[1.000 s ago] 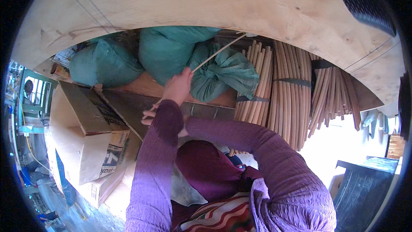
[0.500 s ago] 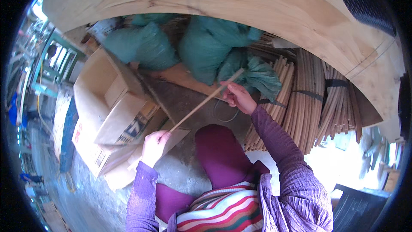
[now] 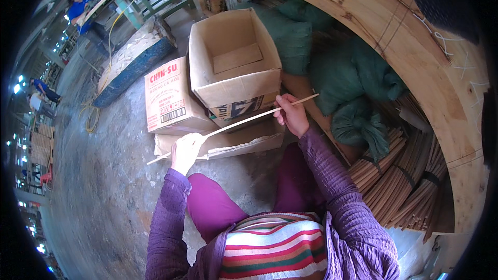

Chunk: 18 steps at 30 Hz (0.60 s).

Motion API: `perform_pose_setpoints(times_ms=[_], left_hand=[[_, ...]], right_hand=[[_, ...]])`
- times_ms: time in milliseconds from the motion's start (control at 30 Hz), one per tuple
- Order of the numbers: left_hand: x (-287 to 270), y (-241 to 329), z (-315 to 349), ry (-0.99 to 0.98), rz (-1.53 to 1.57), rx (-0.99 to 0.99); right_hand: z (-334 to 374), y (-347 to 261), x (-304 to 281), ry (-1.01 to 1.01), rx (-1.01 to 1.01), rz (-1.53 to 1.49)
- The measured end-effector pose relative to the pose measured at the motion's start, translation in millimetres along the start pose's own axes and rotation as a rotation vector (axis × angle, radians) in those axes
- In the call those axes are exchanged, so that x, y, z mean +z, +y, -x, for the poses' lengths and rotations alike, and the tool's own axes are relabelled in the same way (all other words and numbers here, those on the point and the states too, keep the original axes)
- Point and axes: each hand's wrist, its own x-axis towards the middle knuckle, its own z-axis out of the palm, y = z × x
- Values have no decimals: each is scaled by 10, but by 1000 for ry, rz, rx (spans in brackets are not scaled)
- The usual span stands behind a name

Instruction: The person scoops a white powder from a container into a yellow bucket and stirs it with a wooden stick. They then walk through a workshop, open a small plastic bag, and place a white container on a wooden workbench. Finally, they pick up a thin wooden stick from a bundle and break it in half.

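Note:
A long, thin wooden stick (image 3: 241,126) runs slantwise across in front of me, its right end higher up in the picture. My left hand (image 3: 185,153) is closed round it near the lower left end, which pokes out beyond the fist. Farther along, my right hand (image 3: 292,116) pinches the stick between thumb and fingers, with a short tip showing past them. Just beyond the stick stands an open-topped cardboard box (image 3: 234,78). Beside it is a printed carton (image 3: 168,96), and a low cardboard tray or flap (image 3: 249,147) lies under both hands' span.
Green sacks (image 3: 340,80) and banded bundles of wooden sticks (image 3: 402,176) lie at my right under a curved wooden board (image 3: 415,26). A blue-sided slab (image 3: 135,65) and a yellow hose (image 3: 92,119) are at the left. A person in blue (image 3: 80,10) stands far left.
My view has swung left, bringing the boxes to the middle. The stick now lies at a shallower slant, and its left end sticks out farther past my left hand.

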Motion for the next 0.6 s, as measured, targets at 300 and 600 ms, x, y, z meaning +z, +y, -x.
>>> perform_pose_setpoints(times_ms=[300,600], left_hand=[[-39,-483,273,-273,398,-382],[8,-585,445,-62,357,-288]], right_hand=[[-52,152,338,-190,64,-30],[-30,193,378,-198,422,-152]])
